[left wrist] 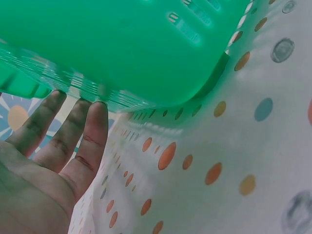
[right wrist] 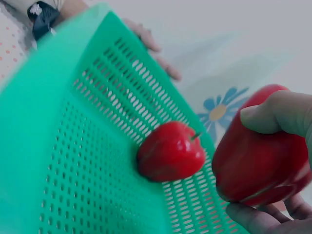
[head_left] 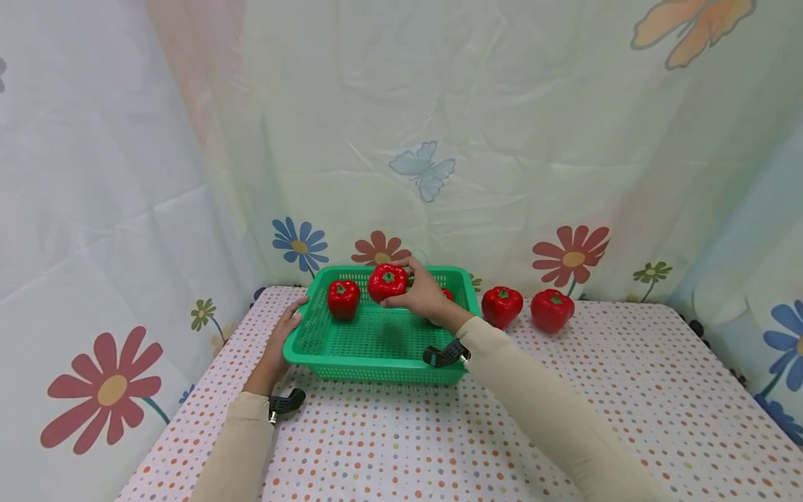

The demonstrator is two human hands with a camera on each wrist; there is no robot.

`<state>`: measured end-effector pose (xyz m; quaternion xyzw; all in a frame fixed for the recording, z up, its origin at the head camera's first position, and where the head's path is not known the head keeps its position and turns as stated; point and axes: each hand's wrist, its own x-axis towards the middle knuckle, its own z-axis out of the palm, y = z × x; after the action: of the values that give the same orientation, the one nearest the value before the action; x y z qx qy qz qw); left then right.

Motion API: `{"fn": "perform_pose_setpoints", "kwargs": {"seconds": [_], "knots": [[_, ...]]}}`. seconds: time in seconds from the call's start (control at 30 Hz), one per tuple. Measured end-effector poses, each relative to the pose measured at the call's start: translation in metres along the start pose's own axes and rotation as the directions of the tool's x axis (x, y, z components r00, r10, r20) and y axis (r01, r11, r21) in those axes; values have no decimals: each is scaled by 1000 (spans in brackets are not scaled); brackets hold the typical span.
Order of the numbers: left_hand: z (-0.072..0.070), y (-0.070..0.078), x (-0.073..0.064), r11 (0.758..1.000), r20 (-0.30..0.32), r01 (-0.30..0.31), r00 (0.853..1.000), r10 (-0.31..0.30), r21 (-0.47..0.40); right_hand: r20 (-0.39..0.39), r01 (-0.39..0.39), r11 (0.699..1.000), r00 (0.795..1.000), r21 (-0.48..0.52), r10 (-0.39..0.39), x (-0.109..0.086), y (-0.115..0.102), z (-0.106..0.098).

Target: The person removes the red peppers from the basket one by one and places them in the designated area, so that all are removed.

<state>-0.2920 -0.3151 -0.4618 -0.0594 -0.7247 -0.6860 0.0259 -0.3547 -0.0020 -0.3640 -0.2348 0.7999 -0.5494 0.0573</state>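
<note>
My right hand (head_left: pixel 422 291) grips a red bell pepper (head_left: pixel 387 282) over the green basket (head_left: pixel 383 360), thumb on one side and fingers on the other. In the right wrist view the held pepper (right wrist: pixel 263 151) is raised beside the basket wall. A second bell pepper (head_left: pixel 343 300) sits inside at the back left corner. Another pepper (head_left: pixel 447 294) shows only in part behind my right hand. My left hand (head_left: pixel 280 341) is at the basket's left side. Its fingers (left wrist: pixel 92 134) reach out fairly straight, tips against the slotted wall in the left wrist view.
Two more red bell peppers (head_left: pixel 502 307) (head_left: pixel 552 311) stand on the dotted tablecloth (head_left: pixel 602 390), right of the basket. A flower-printed curtain (head_left: pixel 489 174) hangs behind the table and along both sides.
</note>
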Motion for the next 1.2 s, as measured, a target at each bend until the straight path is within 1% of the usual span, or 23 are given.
{"fn": "perform_pose_setpoints", "kwargs": {"seconds": [0.07, 0.23, 0.37, 0.5, 0.63, 0.73, 0.8, 0.87, 1.0, 1.2], "knots": [[0, -1, 0, 1000, -3, 4, 1000, -4, 0, -24, 3, 1000, 1000, -9, -4, -7, -5, -5], [-1, -3, -2, 1000, -6, 1, 1000, -1, 2, -51, 29, 999, 998, -22, -30, -28, -17, -24], [-1, -2, -2, 1000, -7, 1, 1000, -1, 4, -50, 31, 999, 998, -12, -32, -45, -22, -45], [-3, -2, -2, 1000, -18, -4, 1000, 4, 7, -35, 23, 1000, 999, -7, -24, -61, -24, -65], [-3, -4, -2, 1000, -13, -12, 1000, 12, 4, -54, 22, 1000, 998, -16, -23, -77, -19, -86], [-3, -5, -2, 1000, 3, -16, 1000, 16, -5, -88, -9, 999, 996, -35, 6, -91, -14, -102], [-3, -5, -1, 1000, 4, -17, 1000, 17, -10, -116, -35, 998, 993, -49, 29, -100, -10, -112], [-3, -5, -1, 1000, 5, -20, 1000, 20, -13, -150, -51, 996, 988, -79, 39, -108, -6, -121], [-3, -4, 1, 1000, 6, -20, 1000, 20, -12, -213, -66, 985, 977, -158, 31, -122, 5, -137], [-1, -4, 1, 1000, 10, -12, 1000, 13, -19, -309, -79, 980, 951, -184, 18, -138, 20, -163]]}}
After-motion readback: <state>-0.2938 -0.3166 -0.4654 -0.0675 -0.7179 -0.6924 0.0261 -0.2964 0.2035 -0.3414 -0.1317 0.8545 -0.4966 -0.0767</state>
